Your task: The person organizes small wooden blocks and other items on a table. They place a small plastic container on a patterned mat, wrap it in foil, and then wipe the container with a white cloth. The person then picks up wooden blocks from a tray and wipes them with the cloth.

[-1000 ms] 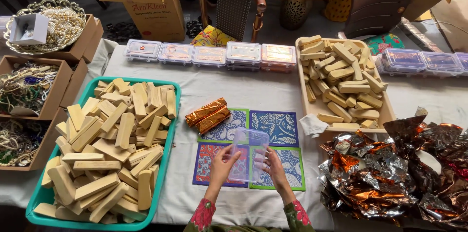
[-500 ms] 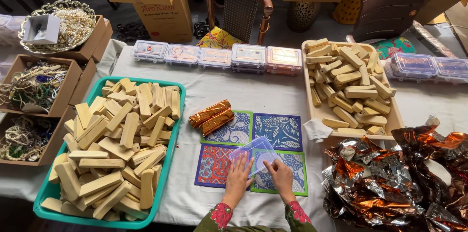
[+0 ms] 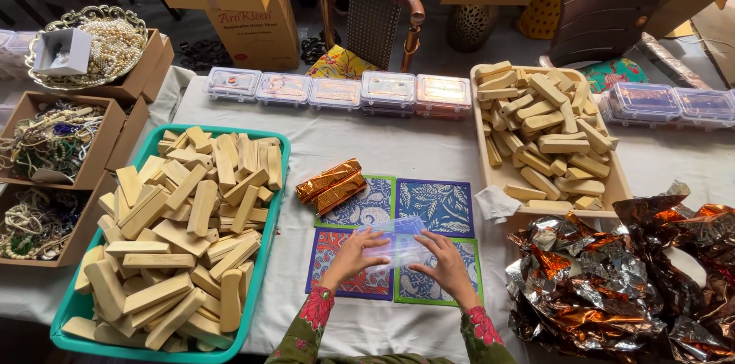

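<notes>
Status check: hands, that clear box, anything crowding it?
Left hand and right hand both grip the clear plastic box over the patterned mats. Foil-wrapped bars lie apart.

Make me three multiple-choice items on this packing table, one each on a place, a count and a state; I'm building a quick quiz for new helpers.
1. Where does the teal tray of pale bars sit?
A. left of the patterned mats
B. right of the mats
C. on the chair

2. How many patterned mats lie under the hands?
A. two
B. four
C. six

3. What are the left hand and right hand doing?
A. resting flat, holding nothing
B. together holding a clear plastic box
C. each lifting a bar

Answers: 1 A, the tray is at the table's left side. 2 B, they form a two-by-two block. 3 B, fingers of both hands grip the box's ends.
</notes>
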